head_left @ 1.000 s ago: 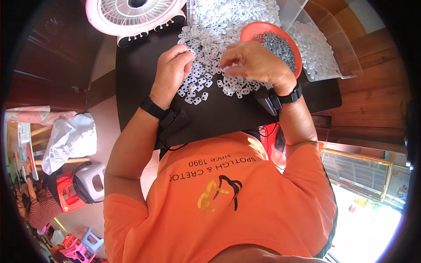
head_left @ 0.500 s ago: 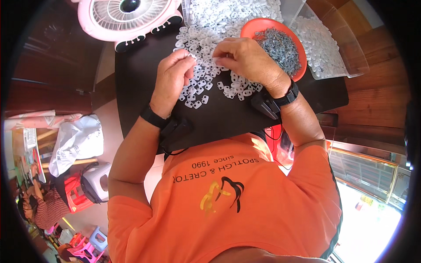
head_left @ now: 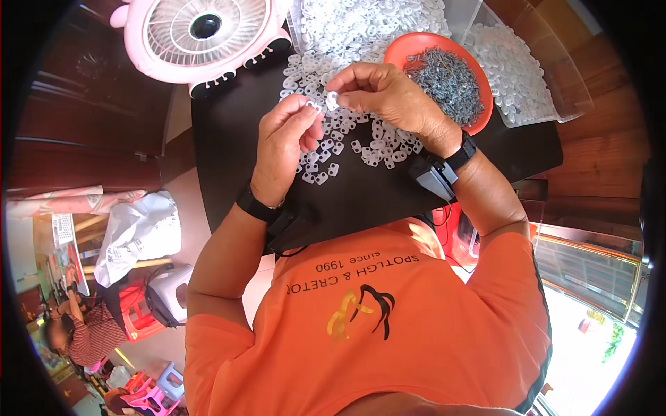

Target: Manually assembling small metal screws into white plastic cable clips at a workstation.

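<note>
Head view is showing two bare hands working above a dark tabletop [head_left: 361, 204], with a round red plate [head_left: 487, 97] lying toward its right side. Just left of the plate, the right hand [head_left: 336, 96] is pinching a small white piece [head_left: 332, 102] between thumb and forefinger, and its dark hole is showing. Farther left of the plate, the left hand [head_left: 312, 114] is also closing in a narrow pinch, its fingertips gripping another white piece [head_left: 314, 106] that the fingers are partly hiding. The two held pieces are sitting near each other but apart. Beneath and around the hands, loose white pieces [head_left: 378, 149] are spreading over the tabletop to the left of the plate, thickening into a heap [head_left: 368, 35] beyond it. Inside the plate, a mound of thin grey metal bits [head_left: 444, 87] is resting. Right of the plate, a clear box [head_left: 581, 111] is holding more white pieces [head_left: 510, 73]. Well to the plate's left, a pink fan [head_left: 142, 45] is standing at the tabletop's far edge. Nearer the wearer than the plate, a black wristband [head_left: 258, 206] is circling the left wrist, and a second band [head_left: 460, 152] is circling the right.
</note>
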Motion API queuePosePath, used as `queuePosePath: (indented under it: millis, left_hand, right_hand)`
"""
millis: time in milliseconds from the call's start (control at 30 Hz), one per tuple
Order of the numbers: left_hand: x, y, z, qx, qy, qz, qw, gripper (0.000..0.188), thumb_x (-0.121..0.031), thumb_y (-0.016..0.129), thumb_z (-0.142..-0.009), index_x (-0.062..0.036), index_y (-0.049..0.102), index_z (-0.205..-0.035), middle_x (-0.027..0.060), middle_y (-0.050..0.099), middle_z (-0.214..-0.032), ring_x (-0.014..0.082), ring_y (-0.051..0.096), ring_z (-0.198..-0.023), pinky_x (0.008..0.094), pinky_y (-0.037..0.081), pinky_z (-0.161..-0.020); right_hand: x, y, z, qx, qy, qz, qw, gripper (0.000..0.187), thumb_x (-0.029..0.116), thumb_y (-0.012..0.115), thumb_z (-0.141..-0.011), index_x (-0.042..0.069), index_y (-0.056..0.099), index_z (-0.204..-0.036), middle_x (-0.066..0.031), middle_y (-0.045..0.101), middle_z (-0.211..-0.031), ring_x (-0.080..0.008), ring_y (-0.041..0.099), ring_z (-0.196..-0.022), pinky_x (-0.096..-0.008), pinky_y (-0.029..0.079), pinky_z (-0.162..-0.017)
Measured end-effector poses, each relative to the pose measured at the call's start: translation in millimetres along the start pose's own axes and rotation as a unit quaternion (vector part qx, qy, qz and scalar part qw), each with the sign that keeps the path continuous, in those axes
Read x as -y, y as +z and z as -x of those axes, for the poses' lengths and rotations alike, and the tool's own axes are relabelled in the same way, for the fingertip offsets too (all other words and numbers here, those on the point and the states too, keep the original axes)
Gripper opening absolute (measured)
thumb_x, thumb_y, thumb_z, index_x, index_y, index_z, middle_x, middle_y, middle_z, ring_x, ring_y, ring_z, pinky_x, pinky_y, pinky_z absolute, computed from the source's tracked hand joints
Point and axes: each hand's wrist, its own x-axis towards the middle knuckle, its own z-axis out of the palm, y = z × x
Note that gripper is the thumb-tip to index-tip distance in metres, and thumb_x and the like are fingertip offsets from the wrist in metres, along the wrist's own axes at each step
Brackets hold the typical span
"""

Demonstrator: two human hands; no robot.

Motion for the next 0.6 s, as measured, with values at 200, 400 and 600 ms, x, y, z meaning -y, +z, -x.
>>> queuePosePath:
  millis: [200,400,600]
  left_hand:
    - [2.9,-1.3,-1.5,0.036,0.005,0.003,0.999,0.021,-0.021,0.045,-0.094,-0.003,0.056,-0.091,0.007,0.061,-0.077,0.0098,0.053,-0.062,0.0219,0.04,-0.057]
    - [5.9,-0.2,-2.5,0.016,0.014,0.028,0.999,0.021,-0.021,0.048,-0.092,-0.0026,0.057,-0.086,0.0064,0.063,-0.074,0.0096,0.055,-0.058,0.021,0.041,-0.054]
    - [4.8,-1.5,-3.6,0.041,0.007,0.05,0.998,0.021,-0.02,0.047,-0.092,-0.0025,0.056,-0.085,0.0064,0.061,-0.072,0.0106,0.054,-0.057,0.0214,0.042,-0.054]
  right_hand:
    - [0.1,7.0,1.7,0.01,-0.028,0.023,0.999,0.023,0.003,0.065,-0.083,-0.001,0.064,-0.106,-0.0029,0.066,-0.094,-0.0086,0.059,-0.087,-0.0233,0.048,-0.079]
    - [-2.2,8.0,2.1,0.026,-0.05,0.031,0.998,0.024,-0.001,0.063,-0.085,0.001,0.063,-0.11,-0.0017,0.065,-0.098,-0.0077,0.058,-0.092,-0.0231,0.048,-0.084]
    - [-3.9,10.9,3.1,0.027,-0.082,0.116,0.989,0.021,0.005,0.064,-0.087,0.001,0.063,-0.108,-0.0028,0.066,-0.097,-0.0088,0.059,-0.091,-0.0245,0.048,-0.084]
